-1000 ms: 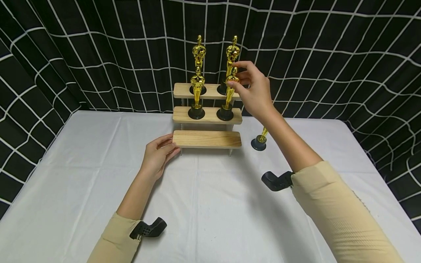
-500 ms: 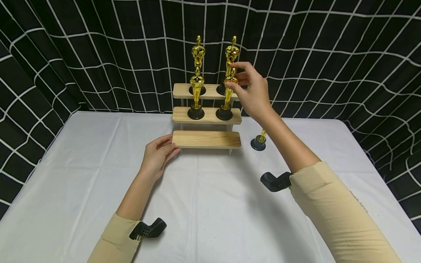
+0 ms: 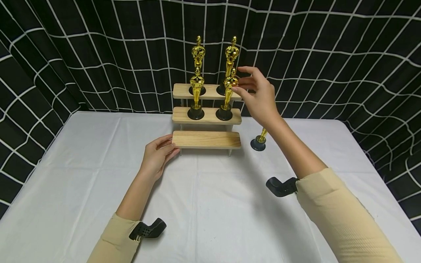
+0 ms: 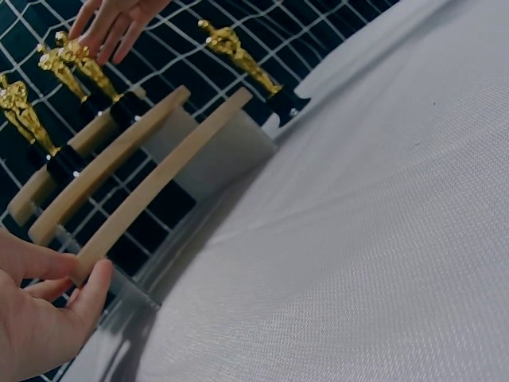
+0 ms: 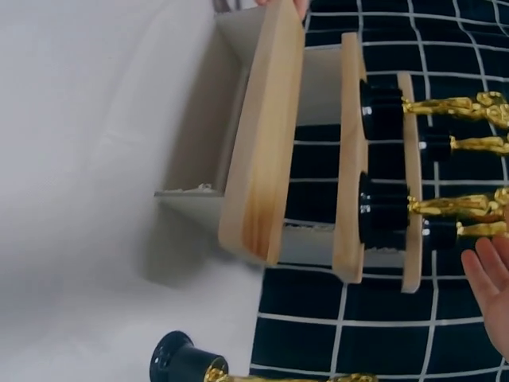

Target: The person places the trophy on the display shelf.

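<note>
A three-step wooden display shelf stands on the table. My left hand pinches the left end of its lowest board, thumb on one face and fingers on the other, as the left wrist view also shows. Gold trophy statuettes on black bases stand upright in pairs on the upper two steps. Beside the middle step's right trophy is my right hand, fingers spread and loose, thumb tip right at the figure's edge. Behind it rises the top step's right trophy. The lowest board carries nothing.
Another trophy stands on the table right of the shelf, its upper part hidden by my right forearm. A white cloth covers the table. Behind hangs a black curtain with a white grid.
My right hand has let go of the middle step's right trophy and drawn slightly right and down. That trophy stays upright in place. My left hand has kept its hold.
</note>
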Available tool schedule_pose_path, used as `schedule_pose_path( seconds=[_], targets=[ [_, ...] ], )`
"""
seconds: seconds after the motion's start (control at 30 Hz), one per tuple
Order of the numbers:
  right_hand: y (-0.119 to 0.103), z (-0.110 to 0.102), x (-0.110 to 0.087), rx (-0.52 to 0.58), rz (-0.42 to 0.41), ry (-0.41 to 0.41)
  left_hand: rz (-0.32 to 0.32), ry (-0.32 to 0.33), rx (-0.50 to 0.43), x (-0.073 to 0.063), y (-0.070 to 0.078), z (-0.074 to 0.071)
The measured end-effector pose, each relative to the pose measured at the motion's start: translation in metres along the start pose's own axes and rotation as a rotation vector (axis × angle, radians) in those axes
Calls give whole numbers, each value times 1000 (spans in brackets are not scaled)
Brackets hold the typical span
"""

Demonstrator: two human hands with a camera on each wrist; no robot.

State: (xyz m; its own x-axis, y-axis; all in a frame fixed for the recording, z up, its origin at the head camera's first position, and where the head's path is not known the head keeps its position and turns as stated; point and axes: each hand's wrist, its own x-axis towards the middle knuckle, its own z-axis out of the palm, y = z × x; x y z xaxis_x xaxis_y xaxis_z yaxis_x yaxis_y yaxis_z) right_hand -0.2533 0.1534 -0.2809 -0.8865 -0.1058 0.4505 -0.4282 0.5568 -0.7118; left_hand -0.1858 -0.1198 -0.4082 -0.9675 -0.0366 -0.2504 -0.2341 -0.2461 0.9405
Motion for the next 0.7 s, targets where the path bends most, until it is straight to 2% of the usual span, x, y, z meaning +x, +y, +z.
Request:
schedule_pose_path(
  seconds=[0.7],
  targets=[
    [33, -26, -18, -48, 38, 37, 6, -4, -3, 1, -1, 0]
  ],
)
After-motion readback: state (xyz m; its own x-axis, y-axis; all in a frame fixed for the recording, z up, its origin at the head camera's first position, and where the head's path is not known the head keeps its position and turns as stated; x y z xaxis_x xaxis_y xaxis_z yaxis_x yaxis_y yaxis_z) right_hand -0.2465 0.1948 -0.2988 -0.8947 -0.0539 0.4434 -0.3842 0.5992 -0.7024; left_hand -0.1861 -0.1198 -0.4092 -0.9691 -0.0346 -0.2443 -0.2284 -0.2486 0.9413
